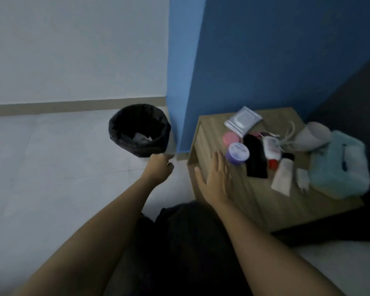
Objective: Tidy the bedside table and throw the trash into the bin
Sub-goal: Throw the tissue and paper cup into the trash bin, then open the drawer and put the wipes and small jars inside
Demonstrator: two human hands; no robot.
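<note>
A black-lined bin (139,129) stands on the floor left of the wooden bedside table (209,133), with pale crumpled trash (141,138) inside. My left hand (158,167) hangs just below the bin's near rim, fingers curled; whether it holds anything is hidden. My right hand (214,178) lies flat and open on the table's near left corner, beside a purple jar (238,153). On the table sit a pink lid (230,137), a silver wipes pack (242,120), a black pouch (255,158), a white tube (282,177) and a white charger (302,178).
A teal tissue-box cover (340,165) and a grey cup (312,136) with a white cable (289,133) crowd the table's right side. A blue wall (265,60) rises behind the table. Pale floor tiles (51,157) spread left. My dark-clothed knee (186,242) is below.
</note>
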